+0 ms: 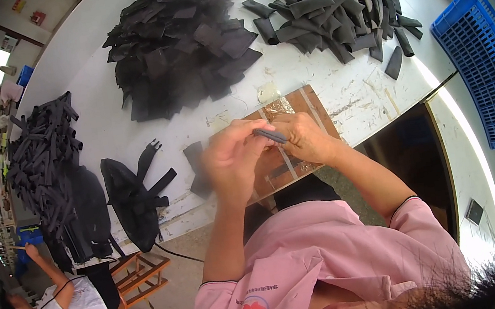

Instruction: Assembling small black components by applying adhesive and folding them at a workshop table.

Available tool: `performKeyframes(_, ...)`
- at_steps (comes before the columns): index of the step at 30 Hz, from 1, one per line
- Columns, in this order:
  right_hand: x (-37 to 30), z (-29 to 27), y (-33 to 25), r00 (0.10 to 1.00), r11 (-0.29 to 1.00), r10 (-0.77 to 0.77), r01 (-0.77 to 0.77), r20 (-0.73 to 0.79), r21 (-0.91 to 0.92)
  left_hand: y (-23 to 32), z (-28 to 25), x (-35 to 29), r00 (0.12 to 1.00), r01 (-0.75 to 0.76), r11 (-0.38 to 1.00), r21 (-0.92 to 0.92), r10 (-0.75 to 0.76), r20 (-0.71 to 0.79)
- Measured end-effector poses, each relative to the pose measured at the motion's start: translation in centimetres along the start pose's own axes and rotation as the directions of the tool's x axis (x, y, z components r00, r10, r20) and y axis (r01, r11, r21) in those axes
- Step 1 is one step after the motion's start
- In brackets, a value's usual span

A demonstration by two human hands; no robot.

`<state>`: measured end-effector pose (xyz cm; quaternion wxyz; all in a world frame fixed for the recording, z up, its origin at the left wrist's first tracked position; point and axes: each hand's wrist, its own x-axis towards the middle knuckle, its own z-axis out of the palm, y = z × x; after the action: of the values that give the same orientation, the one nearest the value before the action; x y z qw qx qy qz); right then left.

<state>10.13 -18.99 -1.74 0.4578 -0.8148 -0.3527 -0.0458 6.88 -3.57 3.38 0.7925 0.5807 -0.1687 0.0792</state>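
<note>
Both my hands are closed around a small folded piece of dark grey fabric (271,135) over a wooden board. My left hand (231,153) pinches its left end, while the fingers of my right hand (305,137) grip the other end. Below them lies the brown wooden board (315,104), with strips of clear tape across it. A flat dark fabric piece (198,171) rests on the table beside my left hand and is partly covered by it.
Across the white table (86,63) are a big heap of flat black fabric pieces (182,50), a pile of rolled dark grey pieces (328,10), a pile of black strips (46,164) and a black pouch with a buckle strap (130,196). A blue crate (481,64) stands right; a seated co-worker (69,303), left.
</note>
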Motion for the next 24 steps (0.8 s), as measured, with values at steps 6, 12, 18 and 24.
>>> performKeyframes(6, -0.2, 0.1, -0.1, 0.991, 0.988, 0.113, -0.119, 0.066, 0.097, 0.5, 1.2, 0.2, 0.988, 0.115, 0.988, -0.101, -0.124, -0.089)
performKeyframes(12, 0.7, -1.0, -1.2, 0.995, 0.993, 0.096, -0.098, 0.037, 0.064, -0.3, -0.4, 0.2, 0.998, 0.05, 0.988, -0.147, -0.056, -0.037)
performKeyframes(18, 1.3, -2.0, -2.8, 0.997, 0.977, 0.06, -0.047, 0.057, -0.206, 0.7, -1.0, -0.7, 0.948, 0.012, 0.899, -0.438, -0.15, -0.282)
performKeyframes(24, 0.4, 0.3, -1.0, 0.998, 0.978, 0.036, -0.025, 0.051, -0.208, 0.0, -1.4, -1.3, 0.937, 0.012, 0.977, -0.211, -0.085, -0.34)
